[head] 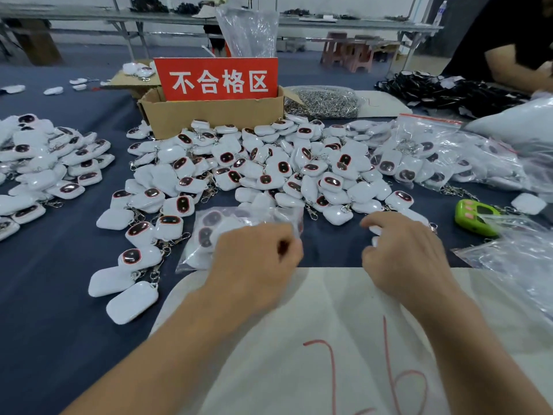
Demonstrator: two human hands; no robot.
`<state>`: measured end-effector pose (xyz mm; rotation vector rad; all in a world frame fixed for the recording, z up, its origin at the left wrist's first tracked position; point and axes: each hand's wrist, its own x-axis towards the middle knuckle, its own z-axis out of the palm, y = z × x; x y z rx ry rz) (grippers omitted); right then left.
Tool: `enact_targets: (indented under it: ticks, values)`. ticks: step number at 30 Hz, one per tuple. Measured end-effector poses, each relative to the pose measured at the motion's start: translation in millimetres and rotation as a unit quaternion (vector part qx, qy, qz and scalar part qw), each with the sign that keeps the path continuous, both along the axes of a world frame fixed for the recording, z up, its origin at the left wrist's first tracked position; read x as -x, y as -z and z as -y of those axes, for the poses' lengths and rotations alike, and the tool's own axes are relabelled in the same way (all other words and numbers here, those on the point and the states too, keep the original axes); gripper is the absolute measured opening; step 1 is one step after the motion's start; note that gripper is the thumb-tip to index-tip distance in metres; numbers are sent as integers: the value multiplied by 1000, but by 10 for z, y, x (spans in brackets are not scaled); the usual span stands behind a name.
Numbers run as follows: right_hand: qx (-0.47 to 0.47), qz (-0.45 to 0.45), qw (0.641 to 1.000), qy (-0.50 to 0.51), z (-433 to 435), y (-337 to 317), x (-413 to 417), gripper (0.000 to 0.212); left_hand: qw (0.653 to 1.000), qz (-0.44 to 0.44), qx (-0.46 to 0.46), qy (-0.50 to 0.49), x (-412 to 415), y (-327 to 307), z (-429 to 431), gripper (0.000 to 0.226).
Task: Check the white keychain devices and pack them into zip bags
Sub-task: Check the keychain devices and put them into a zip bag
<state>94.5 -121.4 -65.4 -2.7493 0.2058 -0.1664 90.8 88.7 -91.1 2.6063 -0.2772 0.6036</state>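
Note:
A big heap of white keychain devices [269,166] with dark oval screens and metal clasps covers the middle of the dark blue table. My left hand [257,262] grips the edge of a clear zip bag [227,226] that holds several of the devices and lies flat in front of the heap. My right hand [404,253] has its fingers curled round a white device [375,230] at the heap's near right edge. More devices lie in a smaller pile [45,166] at the far left.
A cardboard box [209,115] with a red sign stands behind the heap. Filled zip bags [443,157] lie at the right, with a green device [474,218] and loose bags [517,259] nearer. A white sheet [329,339] with red writing lies under my arms. Another person's arm [514,70] is at the far right.

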Motion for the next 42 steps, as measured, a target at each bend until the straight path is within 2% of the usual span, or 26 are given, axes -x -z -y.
enact_targets:
  ticks: [2, 6, 9, 12, 14, 16, 18, 20, 24, 28, 33, 38, 40, 42]
  values:
    - [-50, 37, 998, -28, -67, 62, -3, 41, 997, -36, -75, -3, 2, 68, 72, 41]
    - [-134, 129, 982, -26, -151, 97, -42, 19, 994, -51, -92, -40, 27, 51, 113, 33]
    - [-187, 199, 961, -33, -164, 53, -37, 25, 989, -82, -97, -77, 1, -34, 67, 14]
    - [-351, 191, 916, -39, -247, -5, -1, 39, 980, -105, -120, -118, -10, -117, 25, 8]
    - [-463, 150, 871, -60, -329, -6, 11, 43, 987, -76, -81, -113, 26, -138, 28, 10]
    - [-524, 106, 841, -80, -383, 14, 7, 45, 998, -20, 14, -58, 65, -120, 22, 11]
    - [-545, 75, 828, -107, -424, 29, 16, 45, 993, 17, 116, 12, 92, -118, 20, 25]
    - [-546, 60, 826, -127, -446, 38, 28, 44, 984, 39, 163, 60, 93, -106, 10, 31]
    - [-569, 43, 811, -130, -431, 22, 41, 51, 970, -3, 233, 71, 48, -83, -10, 19]
    - [-639, 29, 760, -115, -414, -1, 32, 36, 961, -37, 259, 90, 55, -57, -5, 11]
    - [-602, -15, 792, -103, -473, 20, 33, 12, 944, -50, 314, 87, 73, -72, 16, 6]
    - [-568, -2, 818, -91, -505, 29, 25, 27, 922, -100, 360, 100, 58, -61, 4, 15]
    - [-550, 11, 830, -91, -494, 12, 32, 13, 925, -97, 352, 103, 71, -71, 6, 15]
    - [-538, 12, 837, -95, -495, 19, 42, 18, 921, -94, 362, 105, 75, -74, 18, 10]
